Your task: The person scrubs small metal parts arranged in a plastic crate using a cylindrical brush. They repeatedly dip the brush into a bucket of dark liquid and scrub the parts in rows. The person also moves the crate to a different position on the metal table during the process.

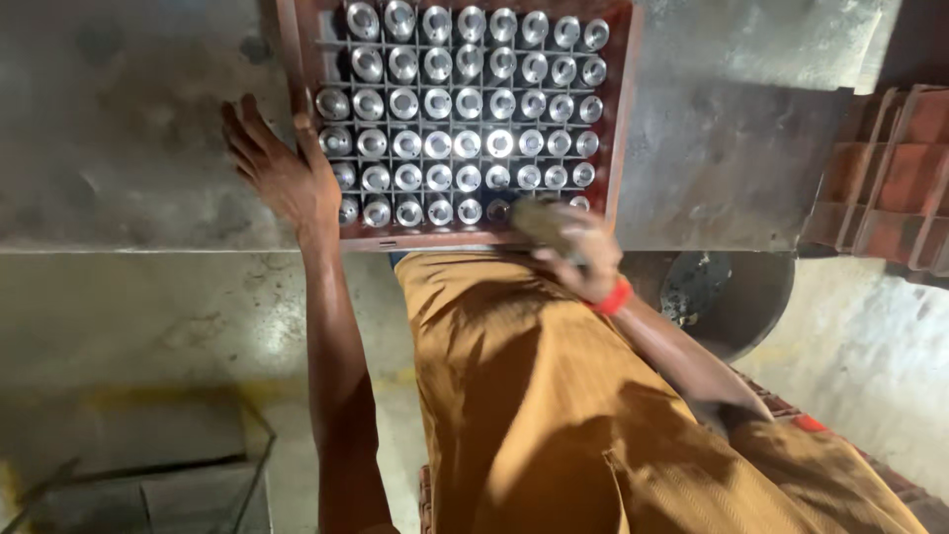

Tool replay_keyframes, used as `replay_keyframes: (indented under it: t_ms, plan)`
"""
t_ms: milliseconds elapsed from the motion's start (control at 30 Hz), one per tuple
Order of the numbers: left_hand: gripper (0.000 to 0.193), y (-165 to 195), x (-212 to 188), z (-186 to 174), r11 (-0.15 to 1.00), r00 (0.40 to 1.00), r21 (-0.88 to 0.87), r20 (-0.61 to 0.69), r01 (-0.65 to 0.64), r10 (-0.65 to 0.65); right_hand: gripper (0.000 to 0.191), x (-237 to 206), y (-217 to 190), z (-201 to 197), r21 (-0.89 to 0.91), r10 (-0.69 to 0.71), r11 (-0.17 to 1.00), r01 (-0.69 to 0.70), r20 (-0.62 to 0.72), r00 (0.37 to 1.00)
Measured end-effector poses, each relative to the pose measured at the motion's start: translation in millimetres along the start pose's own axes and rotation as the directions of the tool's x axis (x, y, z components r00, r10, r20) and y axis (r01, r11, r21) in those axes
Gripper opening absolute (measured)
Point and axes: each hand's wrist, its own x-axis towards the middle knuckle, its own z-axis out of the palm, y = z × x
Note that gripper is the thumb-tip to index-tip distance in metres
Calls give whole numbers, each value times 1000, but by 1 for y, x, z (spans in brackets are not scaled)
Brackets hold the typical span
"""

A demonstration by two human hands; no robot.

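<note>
At upper centre of the frame, a red-brown gridded tray (623, 119) holds rows of shiny metal cylinders (469, 143). The left hand (282, 168) lies flat, fingers spread, against the tray's left wall. The right hand (573, 247), blurred, covers the tray's lower right corner; its grip cannot be told.

Sitting in a gridded crate (621, 119) between left hand (282, 173) and right hand (573, 252): metal cylinders (467, 143); stacked crates (890, 178) lying right.
</note>
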Motion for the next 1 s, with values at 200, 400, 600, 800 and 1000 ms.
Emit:
replay_keyframes:
  t_ms: [200, 400, 600, 800, 1000]
  plan:
    - [86, 1, -1, 5, 963, 996, 261, -72, 61, -44, 56, 25, 14, 13, 118, 168, 976, -183, 129, 977]
    - [88, 14, 0, -2, 972, 993, 226, -113, 70, -45, 55, 61, 20, 30, 13, 176, 981, -191, 336, 925]
    - [83, 14, -3, -4, 986, 993, 140, -79, 93, -83, 49, 82, 5, 49, -20, 202, 975, -220, 483, 852]
    - [81, 14, -2, -4, 988, 996, 130, -35, 81, -77, 35, 70, -1, 53, 150, -176, 977, 155, 140, 974]
    - [82, 18, -2, -7, 990, 995, 104, 28, 90, -93, 46, 89, 13, 45, 116, 151, 979, -166, 130, 980]
